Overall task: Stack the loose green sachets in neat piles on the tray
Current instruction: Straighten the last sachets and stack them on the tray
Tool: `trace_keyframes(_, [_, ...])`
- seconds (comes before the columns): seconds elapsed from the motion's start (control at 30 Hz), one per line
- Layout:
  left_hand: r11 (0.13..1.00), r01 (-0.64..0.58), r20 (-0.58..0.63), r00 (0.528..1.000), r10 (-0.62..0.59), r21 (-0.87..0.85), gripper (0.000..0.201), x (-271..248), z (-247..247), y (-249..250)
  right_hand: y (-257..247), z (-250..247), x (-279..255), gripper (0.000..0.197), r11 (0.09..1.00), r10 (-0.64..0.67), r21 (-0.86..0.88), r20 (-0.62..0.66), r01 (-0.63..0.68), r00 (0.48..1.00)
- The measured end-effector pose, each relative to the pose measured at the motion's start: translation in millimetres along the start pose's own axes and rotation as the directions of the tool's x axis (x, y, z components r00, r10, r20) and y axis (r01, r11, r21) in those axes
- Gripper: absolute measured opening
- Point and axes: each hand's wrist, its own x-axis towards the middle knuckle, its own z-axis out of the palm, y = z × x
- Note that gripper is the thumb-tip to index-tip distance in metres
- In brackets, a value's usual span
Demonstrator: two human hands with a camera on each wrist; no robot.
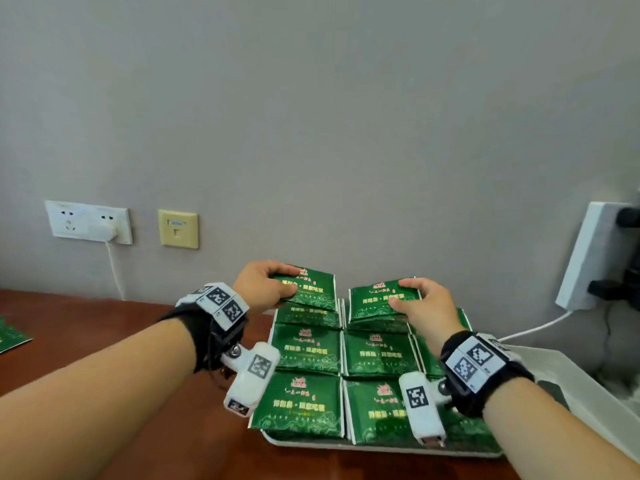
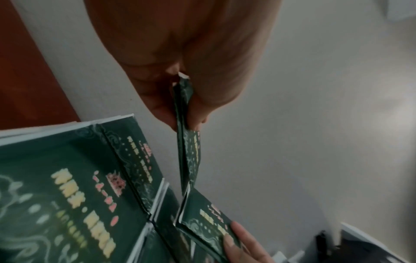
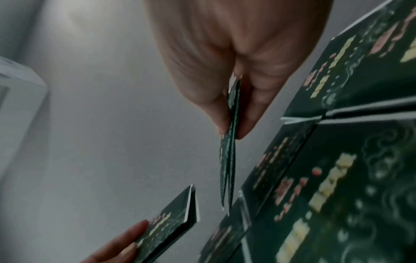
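Observation:
Green sachets lie in neat piles [image 1: 306, 353] covering a pale tray [image 1: 311, 444] on the brown table. My left hand [image 1: 277, 287] pinches a small stack of sachets [image 1: 311, 287] by its left edge, lifted above the tray's far left pile. Seen edge-on in the left wrist view, this stack [image 2: 189, 142] sits between thumb and fingers. My right hand [image 1: 412, 299] pinches another small stack [image 1: 375, 299] by its right edge, above the far middle pile. That stack [image 3: 229, 156] also appears edge-on in the right wrist view.
A loose green sachet [image 1: 10, 336] lies at the table's far left edge. On the wall are a white socket with a plug [image 1: 88, 221] and a yellow data socket [image 1: 178, 228]. A white container [image 1: 585, 386] and a power strip [image 1: 592, 254] stand at the right.

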Motion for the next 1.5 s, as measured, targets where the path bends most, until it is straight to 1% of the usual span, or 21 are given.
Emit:
trace_keyframes(0.07, [0.998,0.044,-0.01,0.999,-0.044,0.047,0.024,19,8,-5,5,-2,16,0.036,0.998,0.033,-0.05,0.016,-0.032,0.999])
trace_keyframes(0.17, [0.986,0.096,0.016,0.995,-0.098,0.134,0.02,36,15,-12,13,0,34,0.036,0.991,0.064,-0.121,0.045,-0.058,0.997])
trace_keyframes(0.27, [0.96,0.088,0.033,0.994,-0.1,0.267,0.021,46,18,-18,15,4,42,0.036,0.976,0.052,-0.214,0.099,-0.03,0.994])
trace_keyframes(0.33, [0.94,0.071,0.043,0.995,-0.09,0.333,0.019,47,20,-18,14,5,42,0.037,0.948,0.023,-0.318,0.137,0.021,0.99])
trace_keyframes(0.37, [0.929,0.059,0.044,0.996,-0.08,0.365,0.019,47,22,-19,13,6,41,0.038,0.914,0.001,-0.401,0.154,0.062,0.988])
trace_keyframes(0.43, [0.889,0.04,0.032,0.998,-0.062,0.456,0.023,48,24,-22,13,8,38,0.042,0.813,-0.034,-0.564,0.196,0.141,0.98])
trace_keyframes(0.5, [0.818,0.037,0.013,0.998,-0.054,0.575,0.031,46,25,-24,14,11,35,0.049,0.726,-0.025,-0.662,0.242,0.183,0.97])
trace_keyframes(0.57, [0.746,0.043,0.005,0.998,-0.062,0.665,0.044,44,28,-25,16,13,35,0.061,0.669,0.007,-0.717,0.27,0.196,0.963])
trace_keyframes(0.67, [0.651,0.063,0.019,0.993,-0.118,0.756,0.063,39,32,-24,15,11,34,0.076,0.566,0.034,-0.796,0.283,0.215,0.959])
trace_keyframes(0.73, [0.576,0.06,0.02,0.991,-0.132,0.815,0.071,37,34,-24,13,10,33,0.081,0.483,0.018,-0.84,0.291,0.247,0.956])
trace_keyframes(0.8, [0.55,0.05,0.028,0.991,-0.132,0.834,0.077,35,36,-25,12,11,32,0.083,0.438,-0.011,-0.848,0.326,0.297,0.945])
trace_keyframes(0.87, [0.563,0.04,0.042,0.99,-0.133,0.826,0.08,35,38,-24,11,13,32,0.08,0.426,-0.031,-0.832,0.38,0.356,0.925])
trace_keyframes(0.97, [0.572,0.029,0.056,0.99,-0.13,0.82,0.078,35,40,-24,9,14,30,0.073,0.402,-0.041,-0.813,0.445,0.423,0.895])
trace_keyframes(1.07, [0.573,0.022,0.06,0.99,-0.124,0.819,0.076,35,42,-25,11,14,29,0.067,0.376,-0.045,-0.82,0.449,0.431,0.893])
trace_keyframes(1.17, [0.568,0.006,0.065,0.992,-0.105,0.823,0.072,36,43,-25,14,14,29,0.062,0.383,-0.04,-0.824,0.436,0.417,0.899])
trace_keyframes(1.3, [0.57,0.0,0.071,0.992,-0.103,0.822,0.073,35,42,-23,11,10,26,0.061,0.389,-0.036,-0.819,0.444,0.422,0.895])
trace_keyframes(1.4, [0.594,0.008,0.067,0.992,-0.104,0.804,0.07,28,38,-18,5,9,20,0.059,0.415,-0.063,-0.802,0.445,0.429,0.893])
trace_keyframes(1.5, [0.618,-0.003,0.057,0.996,-0.068,0.786,0.064,13,32,-10,-6,14,7,0.054,0.459,-0.116,-0.761,0.461,0.459,0.88])
